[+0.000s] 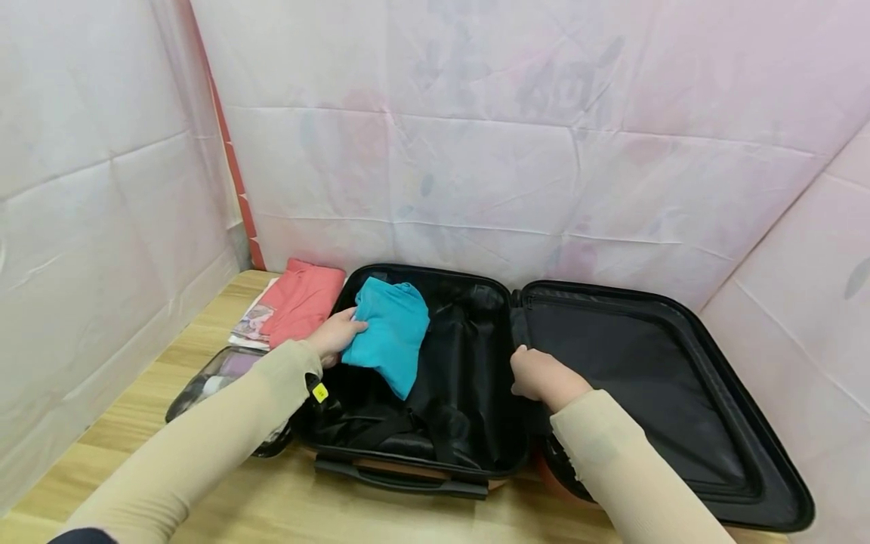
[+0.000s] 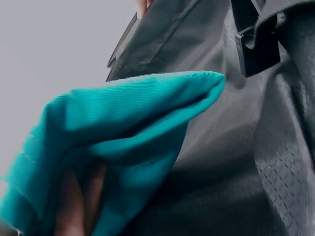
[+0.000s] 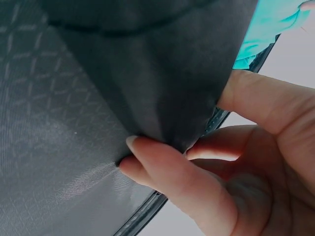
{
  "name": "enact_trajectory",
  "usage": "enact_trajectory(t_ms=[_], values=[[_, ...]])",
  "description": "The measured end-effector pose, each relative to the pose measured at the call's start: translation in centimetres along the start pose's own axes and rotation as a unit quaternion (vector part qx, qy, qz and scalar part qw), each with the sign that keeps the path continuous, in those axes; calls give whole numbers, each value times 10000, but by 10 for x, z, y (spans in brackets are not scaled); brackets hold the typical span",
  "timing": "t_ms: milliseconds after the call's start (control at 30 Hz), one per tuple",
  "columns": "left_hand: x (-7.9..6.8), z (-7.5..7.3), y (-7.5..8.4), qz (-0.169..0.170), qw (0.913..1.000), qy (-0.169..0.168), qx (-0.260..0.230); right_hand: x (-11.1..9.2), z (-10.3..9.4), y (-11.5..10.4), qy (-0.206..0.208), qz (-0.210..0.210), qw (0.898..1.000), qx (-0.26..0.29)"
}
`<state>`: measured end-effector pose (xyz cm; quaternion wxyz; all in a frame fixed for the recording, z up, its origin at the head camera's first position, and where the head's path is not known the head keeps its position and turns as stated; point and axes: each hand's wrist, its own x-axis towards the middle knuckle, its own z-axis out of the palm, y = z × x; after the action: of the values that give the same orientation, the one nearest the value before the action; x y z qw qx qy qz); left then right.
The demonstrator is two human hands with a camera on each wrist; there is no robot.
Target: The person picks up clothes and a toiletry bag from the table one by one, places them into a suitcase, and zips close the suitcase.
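A folded teal garment (image 1: 390, 332) hangs over the left side of an open black-lined suitcase (image 1: 472, 363). My left hand (image 1: 336, 334) grips it by its left edge. In the left wrist view the fingers (image 2: 74, 204) show partly, among folds of the teal cloth. At the hinge side of the suitcase, my right hand (image 1: 544, 375) pinches black lining fabric (image 3: 162, 73) between thumb and fingers, as the right wrist view shows. A strap with a black buckle (image 2: 256, 44) lies by the lining in the left wrist view.
Left of the suitcase lies a coral garment (image 1: 309, 298) on a white printed one (image 1: 246, 332). A see-through-topped pouch (image 1: 204, 378) sits in front of them, partly behind my left sleeve. The suitcase lid (image 1: 625, 370) is spread out to the right. Sheeted walls (image 1: 476, 166) enclose the wooden surface (image 1: 272, 499).
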<state>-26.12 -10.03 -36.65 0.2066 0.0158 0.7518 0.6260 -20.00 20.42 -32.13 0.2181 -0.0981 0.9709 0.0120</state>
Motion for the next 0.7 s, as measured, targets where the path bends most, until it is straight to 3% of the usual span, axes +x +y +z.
enact_trajectory(t_ms=[233,400,533,700], values=[[-2,-7,1,-128,9977,-143,652,0,0,1,10,-73,10000,19],[-1,-8,3,-66,9869,-366,1570,0,-1,2,24,-19,10000,19],[-3,-5,5,-223,9616,-510,2688,0,1,1,13,-42,10000,45],[-5,1,8,-171,9088,-486,4139,1,2,0,89,-70,9999,4]])
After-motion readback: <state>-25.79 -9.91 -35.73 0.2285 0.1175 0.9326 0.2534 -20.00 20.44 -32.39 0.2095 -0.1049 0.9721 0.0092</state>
